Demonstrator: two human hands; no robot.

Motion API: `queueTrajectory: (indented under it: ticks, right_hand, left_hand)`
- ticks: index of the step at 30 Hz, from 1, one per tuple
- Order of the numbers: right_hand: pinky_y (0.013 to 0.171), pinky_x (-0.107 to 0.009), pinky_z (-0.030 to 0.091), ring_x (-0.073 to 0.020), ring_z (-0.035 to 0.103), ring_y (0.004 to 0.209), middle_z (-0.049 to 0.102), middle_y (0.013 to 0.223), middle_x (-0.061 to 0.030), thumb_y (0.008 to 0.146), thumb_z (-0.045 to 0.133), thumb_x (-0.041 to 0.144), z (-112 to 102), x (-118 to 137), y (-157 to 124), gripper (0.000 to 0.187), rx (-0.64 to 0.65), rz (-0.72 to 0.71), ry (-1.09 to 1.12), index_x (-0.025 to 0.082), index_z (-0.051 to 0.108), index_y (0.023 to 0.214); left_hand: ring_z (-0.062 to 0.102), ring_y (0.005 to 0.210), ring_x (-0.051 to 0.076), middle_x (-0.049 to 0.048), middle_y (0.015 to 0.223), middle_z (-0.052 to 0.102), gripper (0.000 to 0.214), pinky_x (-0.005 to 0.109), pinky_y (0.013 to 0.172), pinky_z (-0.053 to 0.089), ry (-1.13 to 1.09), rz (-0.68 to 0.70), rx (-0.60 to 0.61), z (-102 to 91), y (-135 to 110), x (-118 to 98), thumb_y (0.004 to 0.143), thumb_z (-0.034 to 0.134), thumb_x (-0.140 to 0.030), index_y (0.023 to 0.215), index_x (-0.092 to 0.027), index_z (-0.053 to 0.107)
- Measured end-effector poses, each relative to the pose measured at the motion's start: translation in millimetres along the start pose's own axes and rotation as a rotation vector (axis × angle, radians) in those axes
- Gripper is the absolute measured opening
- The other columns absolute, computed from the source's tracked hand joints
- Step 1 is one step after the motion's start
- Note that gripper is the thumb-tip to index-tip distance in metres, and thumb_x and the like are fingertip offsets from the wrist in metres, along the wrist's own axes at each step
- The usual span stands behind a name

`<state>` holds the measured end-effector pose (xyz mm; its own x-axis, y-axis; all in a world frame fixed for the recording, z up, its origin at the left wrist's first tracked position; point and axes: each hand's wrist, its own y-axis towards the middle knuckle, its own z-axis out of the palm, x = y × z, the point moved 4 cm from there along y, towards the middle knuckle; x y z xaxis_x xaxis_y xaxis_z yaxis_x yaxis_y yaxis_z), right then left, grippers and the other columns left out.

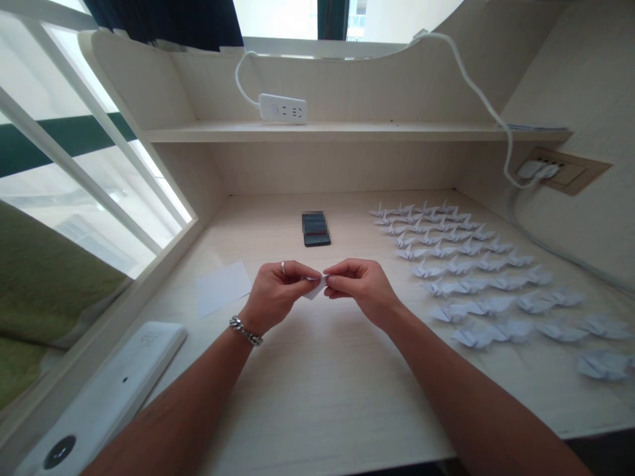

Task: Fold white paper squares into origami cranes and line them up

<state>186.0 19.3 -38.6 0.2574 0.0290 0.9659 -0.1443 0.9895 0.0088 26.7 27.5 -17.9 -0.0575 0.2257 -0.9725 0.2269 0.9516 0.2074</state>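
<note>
Both my hands meet above the middle of the pale wooden desk (307,390). My left hand (278,291), with a ring and a metal bracelet, pinches the left side of a small folded piece of white paper (316,287). My right hand (360,283) pinches its right side. Most of the paper is hidden by my fingers. A flat white paper sheet (222,287) lies just left of my left hand.
Rows of several folded paper cranes (476,284) cover the desk's right side. A dark phone (316,229) lies behind my hands. A white device (109,390) rests at the front left. On the shelf sits a power strip (283,108); its cable (483,99) runs to a wall socket (555,172).
</note>
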Motion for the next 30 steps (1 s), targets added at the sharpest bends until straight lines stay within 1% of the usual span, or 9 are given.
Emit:
queueTrajectory:
  ticks: [3, 7, 13, 18, 22, 26, 30]
  right_hand:
    - [0.061, -0.03, 0.058, -0.0152, 0.068, 0.056, 0.07, 0.058, -0.0035, 0.06, 0.08, 0.024, 1, 1, -1, 0.02, 0.015, 0.007, 0.043, 0.014, 0.075, 0.077]
    - [0.06, -0.029, 0.058, -0.0153, 0.068, 0.056, 0.071, 0.06, -0.0029, 0.06, 0.079, 0.021, 0, 3, -1, 0.017, 0.033, -0.02, 0.059, 0.015, 0.075, 0.076]
    - [0.059, -0.029, 0.058, -0.0146, 0.068, 0.054, 0.071, 0.06, -0.0024, 0.061, 0.078, 0.02, 0, 3, -1, 0.014, 0.018, -0.088, 0.03, 0.015, 0.074, 0.073]
    - [0.063, -0.032, 0.059, -0.0165, 0.069, 0.058, 0.072, 0.062, -0.0038, 0.061, 0.079, 0.023, 1, 1, -1, 0.02, 0.032, -0.03, 0.056, 0.014, 0.074, 0.079]
    - [0.063, -0.032, 0.059, -0.0174, 0.07, 0.058, 0.072, 0.061, -0.0039, 0.062, 0.079, 0.023, 0, 1, -2, 0.019, 0.028, -0.021, 0.07, 0.014, 0.073, 0.078]
    - [0.062, -0.032, 0.059, -0.0175, 0.069, 0.057, 0.071, 0.06, -0.0036, 0.06, 0.08, 0.022, 0, 2, -2, 0.018, 0.01, -0.033, 0.06, 0.014, 0.072, 0.074]
    - [0.063, -0.033, 0.06, -0.0178, 0.07, 0.058, 0.072, 0.062, -0.0045, 0.06, 0.08, 0.022, -1, 1, -1, 0.019, 0.007, 0.001, 0.088, 0.014, 0.073, 0.076]
  left_hand:
    - [0.061, 0.062, 0.012, 0.0036, 0.066, 0.072, 0.006, 0.023, 0.058, 0.048, 0.005, 0.036, 0.013, -1.2, 0, -2, 0.067, 0.078, -0.021, 0.07, -0.016, 0.076]
    - [0.061, 0.062, 0.012, 0.0032, 0.066, 0.071, 0.006, 0.023, 0.057, 0.048, -0.011, 0.076, 0.036, -1.2, -1, -5, 0.067, 0.078, -0.02, 0.069, -0.016, 0.075]
    - [0.063, 0.066, 0.014, 0.0054, 0.073, 0.073, 0.01, 0.025, 0.059, 0.049, 0.042, 0.053, 0.053, 0.2, -1, -3, 0.071, 0.075, -0.023, 0.077, -0.016, 0.076]
    - [0.06, 0.062, 0.014, 0.0048, 0.067, 0.071, 0.009, 0.025, 0.057, 0.048, 0.109, 0.098, 0.024, -1.8, -3, -7, 0.071, 0.075, -0.024, 0.072, -0.015, 0.075]
    - [0.061, 0.062, 0.014, 0.0046, 0.068, 0.071, 0.009, 0.025, 0.057, 0.049, 0.092, 0.138, 0.031, -1.0, -4, -11, 0.071, 0.075, -0.025, 0.071, -0.016, 0.074]
    - [0.062, 0.063, 0.014, 0.0055, 0.07, 0.072, 0.01, 0.025, 0.058, 0.049, 0.097, 0.122, 0.051, 1.2, -3, -12, 0.073, 0.074, -0.026, 0.073, -0.016, 0.075]
    - [0.06, 0.062, 0.014, 0.0054, 0.069, 0.072, 0.01, 0.025, 0.056, 0.047, 0.144, 0.112, 0.044, 0.7, -3, -10, 0.074, 0.073, -0.026, 0.075, -0.016, 0.075]
